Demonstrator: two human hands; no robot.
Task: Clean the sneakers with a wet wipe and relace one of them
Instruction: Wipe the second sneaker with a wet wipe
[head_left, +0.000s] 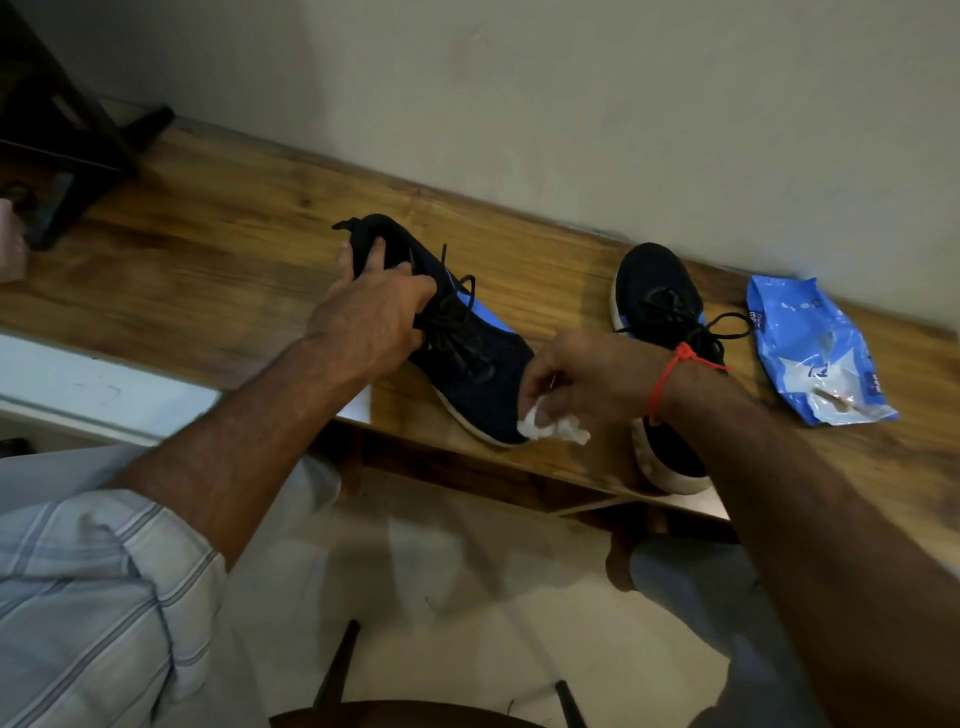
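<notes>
wooden shelf (218, 249): left hand (363, 327) gripping sneaker (467, 358), right hand (587, 379) pinching wipe (550, 428)

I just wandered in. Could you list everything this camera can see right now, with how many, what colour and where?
sneakers: two, black with blue sides and white soles, on the wooden bench; left sneaker is being held, right sneaker stands beside it
wet wipe: one, white, crumpled at the toe of the left sneaker
wipes packet: one, blue, on the bench right of the sneakers
bench: one, brown wood, along the wall
dark furniture: one piece, at the far left
red thread: one, around the right wrist
hands: two; left hand grips the left sneaker's collar, right hand pinches the wet wipe
</notes>
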